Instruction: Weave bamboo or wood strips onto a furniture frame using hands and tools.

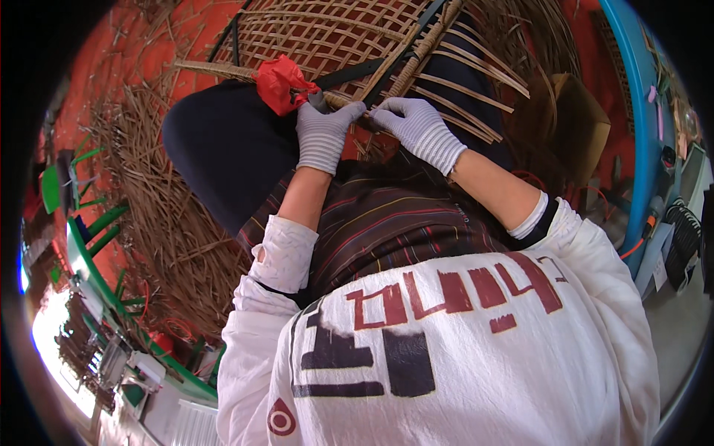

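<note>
- As I look down from the head view, the woven panel [320, 33] lies ahead of the wearer, its near corner between the knees, loose strips [465, 111] sticking out over the right leg.
- Left hand [322, 135]: striped glove, fingers bent, thumb and fingertips close together at the near corner; I can't tell what exactly they grip.
- Right hand [418, 132]: same glove, thumb and forefinger nearly meeting just beside the left fingertips; any strip pinched there is too small for me to confirm.
- Crumpled red sheet [282, 83] just beyond the left hand, material unclear.
- Black strap [349, 74] across the panel, by its bound edge [420, 63].
- Dry brown fibres [171, 238] heaped on the red floor [204, 33], left.
- Brown box [587, 123] off to the right, near a blue rim [634, 134].
</note>
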The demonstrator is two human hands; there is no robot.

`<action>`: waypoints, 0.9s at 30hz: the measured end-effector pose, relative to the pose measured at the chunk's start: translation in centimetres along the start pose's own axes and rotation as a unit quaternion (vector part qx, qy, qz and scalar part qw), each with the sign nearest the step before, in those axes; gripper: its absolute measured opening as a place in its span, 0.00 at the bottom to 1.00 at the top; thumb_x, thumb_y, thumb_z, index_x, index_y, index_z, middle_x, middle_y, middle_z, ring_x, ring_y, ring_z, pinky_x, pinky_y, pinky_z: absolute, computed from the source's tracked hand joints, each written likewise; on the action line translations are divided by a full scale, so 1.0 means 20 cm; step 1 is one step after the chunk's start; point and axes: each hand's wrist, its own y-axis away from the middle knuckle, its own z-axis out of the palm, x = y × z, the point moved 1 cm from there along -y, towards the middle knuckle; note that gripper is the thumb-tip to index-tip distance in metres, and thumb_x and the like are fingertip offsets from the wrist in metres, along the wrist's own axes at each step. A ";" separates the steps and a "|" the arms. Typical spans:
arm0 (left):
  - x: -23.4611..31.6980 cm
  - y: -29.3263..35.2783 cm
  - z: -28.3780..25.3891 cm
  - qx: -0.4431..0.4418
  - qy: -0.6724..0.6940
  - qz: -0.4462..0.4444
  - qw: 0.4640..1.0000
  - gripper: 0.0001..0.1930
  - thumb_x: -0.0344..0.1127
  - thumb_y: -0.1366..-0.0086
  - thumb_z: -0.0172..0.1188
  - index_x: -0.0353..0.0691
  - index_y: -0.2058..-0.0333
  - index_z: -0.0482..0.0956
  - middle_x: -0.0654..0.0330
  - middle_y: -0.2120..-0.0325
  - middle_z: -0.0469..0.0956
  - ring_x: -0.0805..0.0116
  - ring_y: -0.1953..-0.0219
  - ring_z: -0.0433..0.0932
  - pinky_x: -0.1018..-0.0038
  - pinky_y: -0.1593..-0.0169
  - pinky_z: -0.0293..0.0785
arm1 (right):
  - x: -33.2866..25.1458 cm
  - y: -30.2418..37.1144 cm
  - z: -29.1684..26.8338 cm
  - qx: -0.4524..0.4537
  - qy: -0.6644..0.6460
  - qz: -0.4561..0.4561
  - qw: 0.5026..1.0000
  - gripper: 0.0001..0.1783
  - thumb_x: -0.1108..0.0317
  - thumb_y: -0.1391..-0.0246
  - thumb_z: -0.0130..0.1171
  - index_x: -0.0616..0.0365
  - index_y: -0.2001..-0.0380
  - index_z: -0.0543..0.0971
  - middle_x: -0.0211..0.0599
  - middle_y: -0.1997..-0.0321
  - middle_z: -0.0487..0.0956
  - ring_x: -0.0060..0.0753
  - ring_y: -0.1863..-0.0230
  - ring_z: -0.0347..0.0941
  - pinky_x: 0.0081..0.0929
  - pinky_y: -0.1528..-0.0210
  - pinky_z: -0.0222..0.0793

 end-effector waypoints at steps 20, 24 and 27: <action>-0.09 -0.06 -0.06 0.044 -0.045 -0.008 0.998 0.25 0.31 0.45 0.73 0.28 0.52 0.71 0.53 0.60 0.82 0.66 0.60 0.79 0.71 0.51 0.75 | -0.17 -0.14 -0.12 0.103 0.444 -0.456 0.765 0.13 0.63 0.48 0.61 0.46 0.59 0.83 0.28 0.60 0.77 0.35 0.55 0.74 0.35 0.51 0.69; -0.11 -0.08 -0.08 0.014 -0.012 -0.025 1.000 0.25 0.29 0.46 0.73 0.29 0.53 0.71 0.54 0.61 0.81 0.67 0.61 0.80 0.72 0.53 0.76 | -0.18 -0.21 -0.16 0.023 0.454 -0.511 0.730 0.13 0.65 0.51 0.60 0.49 0.59 0.83 0.30 0.61 0.77 0.36 0.56 0.74 0.33 0.52 0.70; -0.11 -0.08 -0.09 -0.019 -0.036 -0.037 0.999 0.27 0.28 0.49 0.74 0.30 0.53 0.71 0.55 0.62 0.81 0.69 0.62 0.79 0.73 0.55 0.77 | -0.19 -0.22 -0.16 0.013 0.460 -0.525 0.716 0.13 0.65 0.50 0.60 0.50 0.59 0.82 0.31 0.61 0.77 0.36 0.57 0.74 0.33 0.53 0.71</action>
